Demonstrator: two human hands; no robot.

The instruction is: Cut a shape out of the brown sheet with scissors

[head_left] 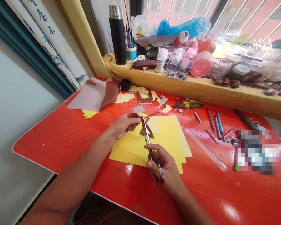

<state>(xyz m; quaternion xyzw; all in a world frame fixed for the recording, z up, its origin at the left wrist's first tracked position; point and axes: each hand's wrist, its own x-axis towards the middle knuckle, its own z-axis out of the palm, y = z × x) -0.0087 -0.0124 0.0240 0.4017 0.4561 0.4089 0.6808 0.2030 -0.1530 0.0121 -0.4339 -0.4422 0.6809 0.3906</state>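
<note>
Head view: a brown cut-out piece (134, 116), pinched between thumb and fingers of the left hand (123, 126), lies in the blades of steel scissors (145, 132) gripped by the right hand (165, 170); its outline appears only partly trimmed. Both hands are above stacked yellow card sheets (165, 145), largely whole. Brown and yellow offcuts (145, 97) lie farther off on the red tabletop (51, 150), with combination pliers (188, 105) and a clear ruler (204, 148) to the right.

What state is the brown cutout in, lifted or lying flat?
Lifted: the left hand grips the brown cutout up above the yellow card.
</note>
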